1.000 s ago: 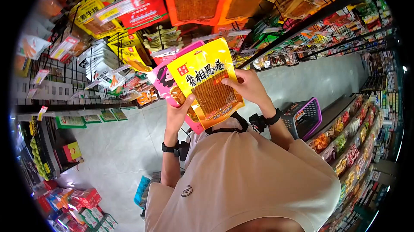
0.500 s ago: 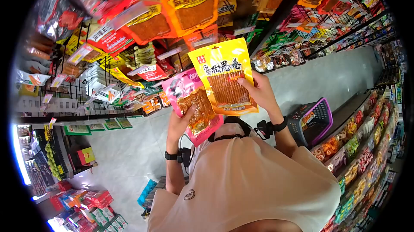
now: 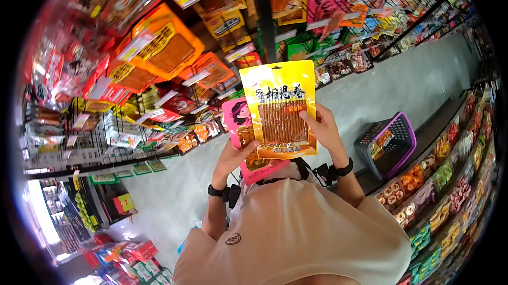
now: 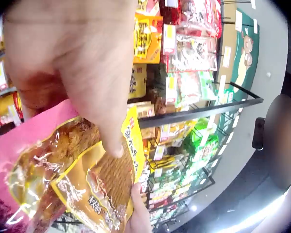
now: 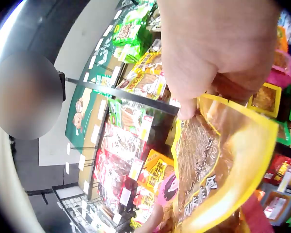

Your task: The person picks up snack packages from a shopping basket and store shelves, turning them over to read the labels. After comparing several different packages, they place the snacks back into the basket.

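Observation:
A yellow snack pouch (image 3: 281, 106) with brown strips behind a clear window is held upright in front of me. My right hand (image 3: 318, 128) pinches its right edge, thumb on the front. Behind and left of it is a pink snack pouch (image 3: 239, 121), gripped at its lower edge by my left hand (image 3: 236, 156). In the left wrist view my left thumb (image 4: 94, 87) presses on the pink pouch (image 4: 24, 145), with the yellow pouch (image 4: 111, 179) overlapping it. The right wrist view has my right hand (image 5: 213, 53) gripping the yellow pouch (image 5: 218, 165) from above.
Racks of hanging snack packets (image 3: 159, 57) fill the wall ahead and left. A grey and purple shopping basket (image 3: 386, 145) sits on the floor at my right. Another shelf of packets (image 3: 450, 179) runs along the right side of the aisle. Grey floor (image 3: 159, 195) stretches below.
Both pouches have risen and turned more upright. The yellow pouch slid left over the pink one, covering more of it. My head has turned, so the shelves shifted in view.

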